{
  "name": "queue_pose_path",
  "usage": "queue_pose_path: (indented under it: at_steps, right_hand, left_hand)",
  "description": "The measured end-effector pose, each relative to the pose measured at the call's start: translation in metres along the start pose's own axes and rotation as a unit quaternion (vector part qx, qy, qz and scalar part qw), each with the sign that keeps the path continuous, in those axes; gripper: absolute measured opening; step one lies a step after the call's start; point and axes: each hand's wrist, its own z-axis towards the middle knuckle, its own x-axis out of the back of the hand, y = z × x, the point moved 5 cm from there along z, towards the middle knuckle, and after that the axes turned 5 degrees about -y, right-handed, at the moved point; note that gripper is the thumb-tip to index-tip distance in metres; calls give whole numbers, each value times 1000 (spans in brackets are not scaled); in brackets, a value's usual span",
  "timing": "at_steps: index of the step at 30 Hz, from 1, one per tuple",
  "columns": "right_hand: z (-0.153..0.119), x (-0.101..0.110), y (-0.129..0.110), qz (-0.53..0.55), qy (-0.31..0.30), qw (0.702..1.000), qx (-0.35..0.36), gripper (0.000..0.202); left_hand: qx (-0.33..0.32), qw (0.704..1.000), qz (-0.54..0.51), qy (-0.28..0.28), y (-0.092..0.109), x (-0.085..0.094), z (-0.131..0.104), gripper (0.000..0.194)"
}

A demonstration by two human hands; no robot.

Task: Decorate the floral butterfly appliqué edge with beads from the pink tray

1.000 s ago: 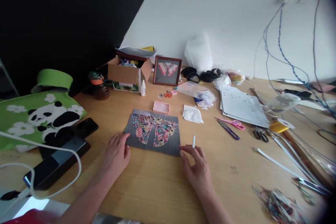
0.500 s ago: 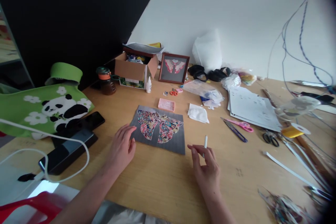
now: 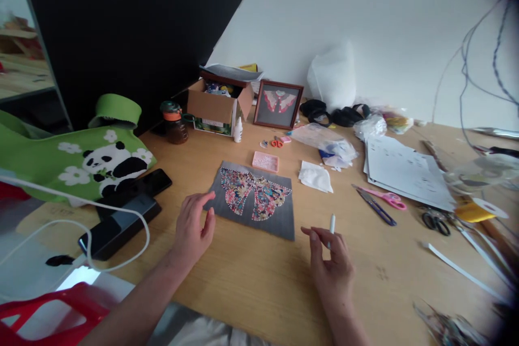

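Note:
A grey cloth (image 3: 284, 225) lies flat on the wooden table, with a floral butterfly-like shape (image 3: 267, 201) edged in white beads. My left hand (image 3: 195, 225) touches the cloth's left edge, fingers apart, holding nothing. Right of the cloth, my right hand (image 3: 333, 257) is closed round a slim white pen (image 3: 332, 225), which points upward. Just behind the cloth sits a pink tray (image 3: 265, 161) of small beads. White tissue (image 3: 315, 176) lies to the right of the tray.
At the back stand a bottle (image 3: 175, 128), a cardboard box (image 3: 214, 110), a glue bottle (image 3: 238, 130) and a framed piece (image 3: 278, 105). Scissors (image 3: 381, 206) and paper sheets (image 3: 407, 170) lie right. Phone (image 3: 156, 183), cable and panda bag (image 3: 117, 165) are left.
The whole view has shifted, so the table items appear a little further right. Both hands keep nearly the same pose and place by the cloth.

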Motion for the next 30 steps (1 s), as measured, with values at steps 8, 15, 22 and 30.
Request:
queue_pose_path:
  at_steps: [8,15,22,30]
  right_hand:
    - [0,-3,3,-8,-9,1000,-25,19]
    - [-1,-4,5,-15,-8,999,-51,22]
    - [1,-5,2,-23,-15,999,-39,24]
    - [-2,-5,5,-18,-18,998,-55,21]
  left_hand:
    - [3,1000,-6,24,0,10,0,33]
    - [-6,1000,-16,-2,3,8,2,31]
    - [-1,999,-32,1,3,9,1,33]
    - [-8,1000,-19,-8,3,5,0,34]
